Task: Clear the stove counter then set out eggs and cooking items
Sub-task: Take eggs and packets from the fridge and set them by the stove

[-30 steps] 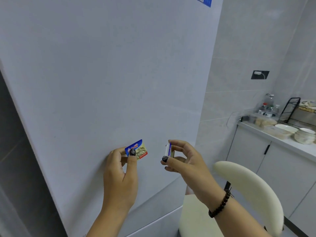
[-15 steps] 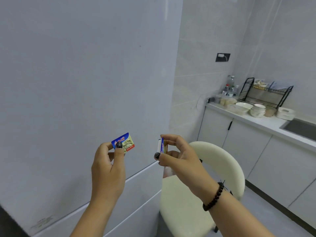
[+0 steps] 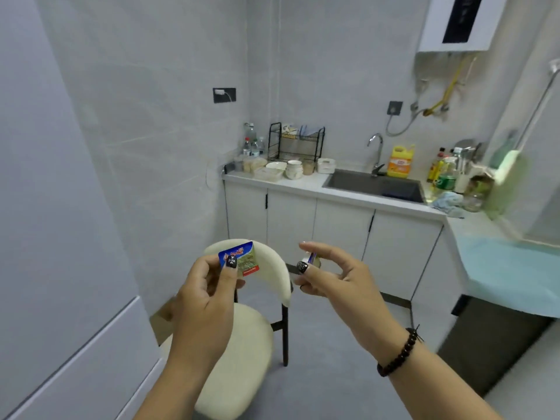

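Note:
My left hand [image 3: 206, 301] pinches a small blue butter packet [image 3: 242, 258] between thumb and fingers, label facing me. My right hand [image 3: 336, 277] pinches a second small butter packet [image 3: 311, 259] seen edge-on, with the other fingers spread. Both hands are raised at chest height over a cream chair [image 3: 251, 298]. The kitchen counter [image 3: 303, 184] with a dark sink [image 3: 374, 183] runs along the far wall.
A grey fridge door [image 3: 45, 237] fills the left. Bowls [image 3: 292, 169], a black dish rack [image 3: 295, 142] and bottles stand left of the sink. A yellow detergent jug [image 3: 400, 161] and condiment bottles [image 3: 445, 174] stand to its right. A light blue cloth [image 3: 512, 268] covers the right counter.
The view has swung right, away from the fridge door toward the kitchen counter and sink. Both hands keep their packets and stay in front of me.

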